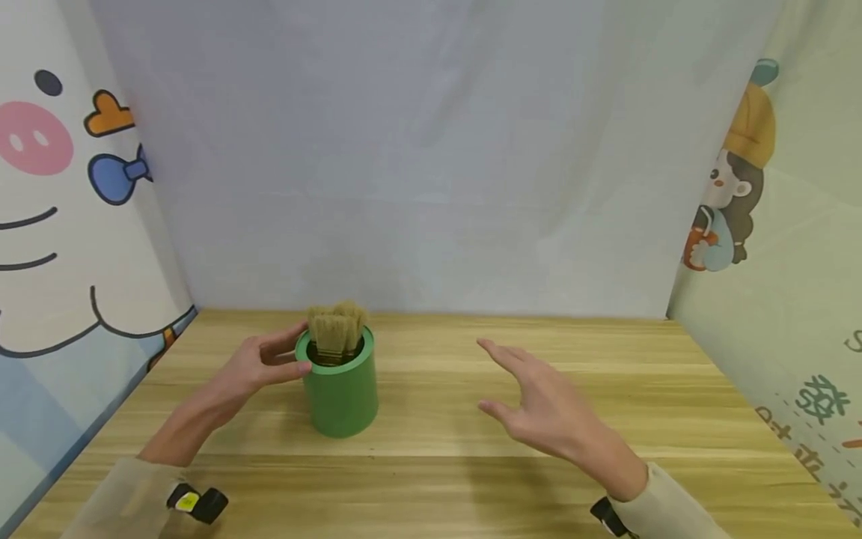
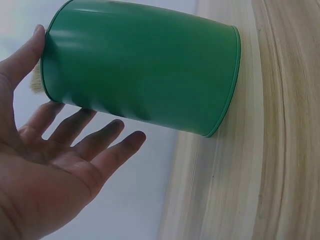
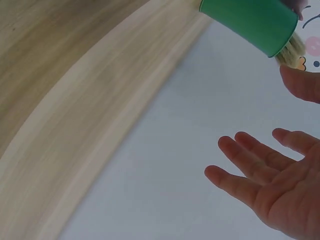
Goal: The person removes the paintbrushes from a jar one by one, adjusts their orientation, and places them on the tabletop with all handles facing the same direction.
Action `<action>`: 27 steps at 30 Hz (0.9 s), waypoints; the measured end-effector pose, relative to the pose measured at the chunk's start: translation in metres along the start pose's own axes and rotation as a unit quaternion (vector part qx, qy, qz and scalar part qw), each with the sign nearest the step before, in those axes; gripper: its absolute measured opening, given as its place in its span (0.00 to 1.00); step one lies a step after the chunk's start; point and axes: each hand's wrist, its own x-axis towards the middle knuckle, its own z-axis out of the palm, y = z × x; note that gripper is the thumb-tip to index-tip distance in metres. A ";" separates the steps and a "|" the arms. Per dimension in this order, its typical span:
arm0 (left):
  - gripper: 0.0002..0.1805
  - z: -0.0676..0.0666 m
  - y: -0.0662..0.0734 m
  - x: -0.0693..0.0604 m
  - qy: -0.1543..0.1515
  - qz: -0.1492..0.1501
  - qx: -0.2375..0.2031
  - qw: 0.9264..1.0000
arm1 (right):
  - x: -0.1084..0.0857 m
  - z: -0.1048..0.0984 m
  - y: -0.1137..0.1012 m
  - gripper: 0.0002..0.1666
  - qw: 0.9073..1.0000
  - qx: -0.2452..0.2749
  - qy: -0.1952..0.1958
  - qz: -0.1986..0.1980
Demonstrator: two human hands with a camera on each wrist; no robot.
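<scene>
A green cylindrical container (image 1: 342, 400) stands upright on the wooden table, left of centre in the head view. Several brushes (image 1: 333, 333) stand in it with pale bristles upward; their handles are hidden inside. My left hand (image 1: 259, 363) is at the container's left side, thumb at the rim and fingers extended, some tips hidden behind the green wall (image 2: 140, 65). Whether every finger touches it I cannot tell. To the right, apart from the container, my right hand (image 1: 545, 404) hovers over the table with fingers spread, holding nothing; its palm (image 3: 295, 195) shows in the right wrist view.
The wooden table (image 1: 431, 486) runs back to a pale hanging cloth (image 1: 431, 165). Printed cloths with cartoon figures hang at the left (image 1: 40, 299) and right (image 1: 774, 322). Dark straps with small devices sit on both wrists.
</scene>
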 end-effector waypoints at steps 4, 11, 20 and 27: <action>0.44 0.001 -0.002 0.000 -0.003 0.003 -0.017 1.000 | 0.005 0.004 -0.008 0.51 0.999 0.034 0.009 -0.016; 0.44 0.004 -0.001 0.000 -0.005 0.006 -0.036 0.999 | 0.017 0.012 -0.026 0.41 0.993 0.103 0.018 -0.051; 0.46 0.011 0.005 0.000 0.000 -0.006 -0.036 0.999 | 0.042 0.031 -0.053 0.19 0.973 0.219 0.040 -0.058; 0.46 0.011 0.006 0.000 -0.006 -0.001 -0.044 0.999 | 0.065 0.047 -0.076 0.20 0.957 0.280 0.034 -0.063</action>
